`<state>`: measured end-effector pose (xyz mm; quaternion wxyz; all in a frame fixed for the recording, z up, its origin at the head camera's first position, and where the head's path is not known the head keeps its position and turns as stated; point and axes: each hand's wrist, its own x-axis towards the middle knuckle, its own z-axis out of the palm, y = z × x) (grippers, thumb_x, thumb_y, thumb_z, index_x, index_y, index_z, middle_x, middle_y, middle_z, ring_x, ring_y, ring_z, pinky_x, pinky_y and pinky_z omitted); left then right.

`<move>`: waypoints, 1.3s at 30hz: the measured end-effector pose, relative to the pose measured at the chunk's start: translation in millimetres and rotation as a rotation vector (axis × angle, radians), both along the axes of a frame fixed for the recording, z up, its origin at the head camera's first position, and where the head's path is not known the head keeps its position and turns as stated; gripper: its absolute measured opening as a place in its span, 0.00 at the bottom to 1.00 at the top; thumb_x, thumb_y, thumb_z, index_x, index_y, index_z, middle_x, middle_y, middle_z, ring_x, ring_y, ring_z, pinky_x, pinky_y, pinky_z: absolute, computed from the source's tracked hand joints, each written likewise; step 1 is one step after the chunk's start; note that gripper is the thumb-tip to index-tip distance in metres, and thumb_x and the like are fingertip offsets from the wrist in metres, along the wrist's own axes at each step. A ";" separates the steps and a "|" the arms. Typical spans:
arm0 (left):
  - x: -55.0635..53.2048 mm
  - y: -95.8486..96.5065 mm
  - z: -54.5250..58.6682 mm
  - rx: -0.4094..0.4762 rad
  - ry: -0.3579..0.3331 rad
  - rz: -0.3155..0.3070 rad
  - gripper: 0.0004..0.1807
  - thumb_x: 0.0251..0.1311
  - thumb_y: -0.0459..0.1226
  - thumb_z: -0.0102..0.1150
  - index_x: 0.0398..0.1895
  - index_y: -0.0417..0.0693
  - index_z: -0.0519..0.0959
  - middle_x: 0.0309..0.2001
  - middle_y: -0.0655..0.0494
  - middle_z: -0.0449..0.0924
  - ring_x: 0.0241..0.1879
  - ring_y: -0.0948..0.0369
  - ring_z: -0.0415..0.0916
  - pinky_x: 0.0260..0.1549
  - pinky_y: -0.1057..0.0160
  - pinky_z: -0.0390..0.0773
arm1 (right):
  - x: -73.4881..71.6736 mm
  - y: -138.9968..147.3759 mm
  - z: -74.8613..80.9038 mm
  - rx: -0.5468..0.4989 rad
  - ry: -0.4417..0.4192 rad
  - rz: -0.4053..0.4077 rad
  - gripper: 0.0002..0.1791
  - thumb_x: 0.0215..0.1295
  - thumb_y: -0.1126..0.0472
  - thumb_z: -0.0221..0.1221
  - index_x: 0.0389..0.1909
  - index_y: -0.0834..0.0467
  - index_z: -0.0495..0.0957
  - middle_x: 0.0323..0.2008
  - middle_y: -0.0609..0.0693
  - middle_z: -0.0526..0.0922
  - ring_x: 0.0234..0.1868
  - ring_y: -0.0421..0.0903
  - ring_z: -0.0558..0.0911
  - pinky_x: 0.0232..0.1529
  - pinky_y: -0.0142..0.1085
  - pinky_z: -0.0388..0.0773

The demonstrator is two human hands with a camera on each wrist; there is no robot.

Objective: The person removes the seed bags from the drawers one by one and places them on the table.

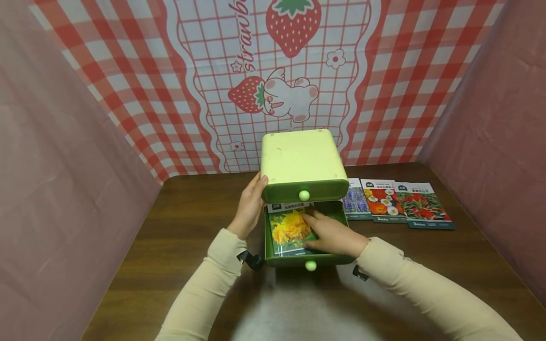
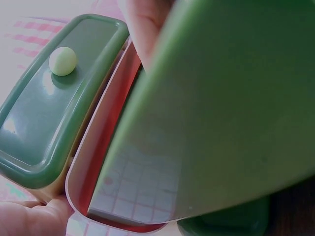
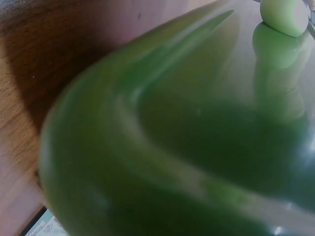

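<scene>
A small two-drawer cabinet (image 1: 303, 154) with a pale yellow-green top stands on the table, its lower green drawer (image 1: 286, 261) pulled out. Inside that drawer lies a seed packet (image 1: 286, 232) picturing yellow flowers. My right hand (image 1: 334, 234) reaches into the drawer over the packet's right side, fingers extended and touching it; part of the packet is hidden beneath. Against the cabinet's left side rests my left hand (image 1: 250, 203), its thumb near the front top corner. In the left wrist view, fingers of the left hand (image 2: 37, 219) touch the cabinet's side below the closed upper drawer (image 2: 54, 108).
To the cabinet's right, three more seed packets lie side by side: one with purple flowers (image 1: 356, 201), one with mixed poppies (image 1: 383, 201), one with red flowers (image 1: 424, 206). Behind stands a red checked strawberry cloth (image 1: 170, 94); pink cloth hangs at both sides.
</scene>
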<state>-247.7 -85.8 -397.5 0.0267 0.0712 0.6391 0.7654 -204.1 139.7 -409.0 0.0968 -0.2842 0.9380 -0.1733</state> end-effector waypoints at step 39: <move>-0.5 -0.8 -0.3 0.010 0.003 -0.011 0.38 0.74 0.52 0.44 0.78 0.47 0.47 0.77 0.49 0.50 0.73 0.51 0.59 0.72 0.50 0.61 | -9.9 8.2 5.2 -0.658 -0.468 -0.336 0.29 0.72 0.62 0.53 0.68 0.75 0.61 0.62 0.71 0.72 0.45 0.48 0.84 0.52 0.43 0.83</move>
